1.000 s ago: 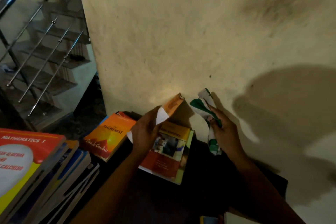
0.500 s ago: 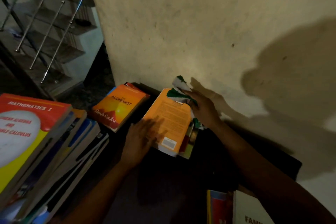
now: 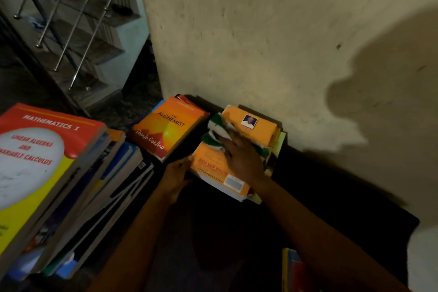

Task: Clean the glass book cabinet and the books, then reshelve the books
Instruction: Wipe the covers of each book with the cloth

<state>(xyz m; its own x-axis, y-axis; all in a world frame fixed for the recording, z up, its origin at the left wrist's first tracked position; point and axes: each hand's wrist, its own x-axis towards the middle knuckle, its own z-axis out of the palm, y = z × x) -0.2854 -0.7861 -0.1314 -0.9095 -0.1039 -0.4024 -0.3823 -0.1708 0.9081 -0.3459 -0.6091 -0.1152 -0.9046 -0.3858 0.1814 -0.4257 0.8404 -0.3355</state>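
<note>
Orange book (image 3: 213,166) lies flat atop a small pile at the tabletop's (image 3: 320,185) far edge, against the wall (image 3: 260,42). The right hand (image 3: 241,159), fingers fairly flat, presses a green-and-white cloth (image 3: 216,131) onto its cover. The left hand (image 3: 176,173) grips its near-left edge with curled fingers. Just left lies The Alchemist (image 3: 166,130); a taller book stack (image 3: 47,149) fills the left edge.

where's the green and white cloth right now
Head view, centre: the cloth lies on the orange book by the wall, under the right hand, just right of The Alchemist.
</note>
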